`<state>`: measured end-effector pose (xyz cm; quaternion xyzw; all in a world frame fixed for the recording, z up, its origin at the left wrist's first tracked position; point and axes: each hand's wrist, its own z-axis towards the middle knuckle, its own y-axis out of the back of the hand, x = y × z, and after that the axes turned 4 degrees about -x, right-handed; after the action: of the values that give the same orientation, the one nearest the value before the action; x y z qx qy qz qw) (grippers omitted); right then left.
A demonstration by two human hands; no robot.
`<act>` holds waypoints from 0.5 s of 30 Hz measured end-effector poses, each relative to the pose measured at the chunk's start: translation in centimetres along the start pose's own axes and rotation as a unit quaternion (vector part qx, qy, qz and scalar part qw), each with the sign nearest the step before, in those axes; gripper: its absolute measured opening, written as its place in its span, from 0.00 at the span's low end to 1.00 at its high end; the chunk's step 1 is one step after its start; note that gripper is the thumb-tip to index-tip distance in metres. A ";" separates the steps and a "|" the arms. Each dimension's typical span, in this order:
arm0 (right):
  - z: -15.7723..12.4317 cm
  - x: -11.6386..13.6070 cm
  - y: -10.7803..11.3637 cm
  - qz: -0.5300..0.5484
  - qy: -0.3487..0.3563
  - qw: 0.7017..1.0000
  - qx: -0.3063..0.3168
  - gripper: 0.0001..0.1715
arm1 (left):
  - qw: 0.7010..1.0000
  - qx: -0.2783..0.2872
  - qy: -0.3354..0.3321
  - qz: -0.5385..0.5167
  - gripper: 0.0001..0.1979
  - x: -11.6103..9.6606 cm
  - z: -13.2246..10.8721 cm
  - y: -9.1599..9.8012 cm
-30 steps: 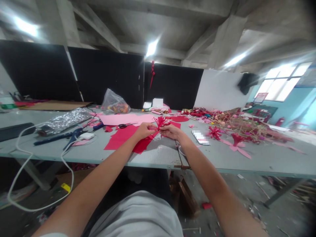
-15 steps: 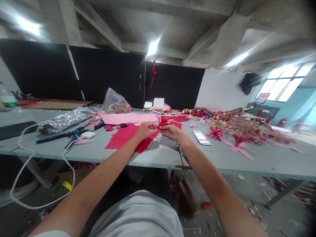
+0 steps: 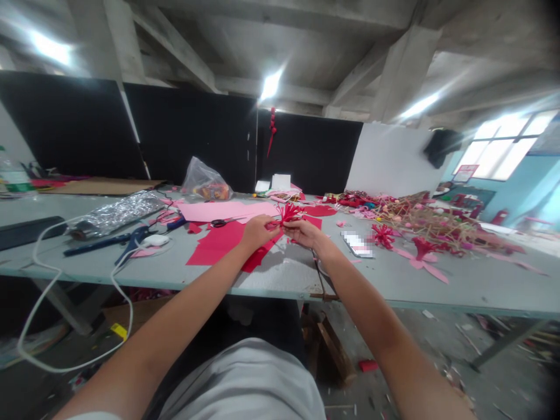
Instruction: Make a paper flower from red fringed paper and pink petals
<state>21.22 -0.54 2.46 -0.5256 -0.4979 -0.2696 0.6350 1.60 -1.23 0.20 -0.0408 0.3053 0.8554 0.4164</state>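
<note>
Between my two hands is a red fringed flower (image 3: 289, 213), its thin strips fanning upward above the table. My left hand (image 3: 261, 229) is closed, its fingertips pinching the flower's base from the left. From the right, my right hand (image 3: 303, 231) is closed on the same base with thumb and fingers. My fingers hide the lower end of the flower. Under and beside my left hand lie red sheets (image 3: 214, 244). Behind them is a long pink sheet (image 3: 210, 211), with black-handled scissors (image 3: 219, 222) at its front edge.
A phone (image 3: 357, 244) lies right of my hands, near another red fringed flower (image 3: 384, 236) and pink petals (image 3: 422, 263). Farther right is a pile of dried stems (image 3: 420, 216). At left are a glue gun (image 3: 133, 240), a silvery roll (image 3: 118, 213) and a white cable (image 3: 35, 262).
The red strips of the flower have spread wider and turned slightly between my fingers. Both hands stay in nearly the same place.
</note>
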 end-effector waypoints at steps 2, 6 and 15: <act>0.1 -0.1 0.1 0.000 0.004 1.000 0.000 0.10 | 1.000 -0.003 0.002 0.001 0.06 -0.1 0.0 0.0; 0.3 -0.2 0.3 0.000 0.007 1.000 -0.003 0.09 | 1.000 -0.011 0.007 -0.004 0.06 -0.1 0.0 0.0; 0.5 -0.2 0.4 -0.006 0.009 1.000 0.010 0.08 | 0.998 -0.029 0.014 -0.044 0.06 0.4 0.0 -0.3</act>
<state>21.28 0.01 2.06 -0.5138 -0.4979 -0.2730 0.6431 1.58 -0.87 -0.10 -0.0788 0.2840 0.8441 0.4480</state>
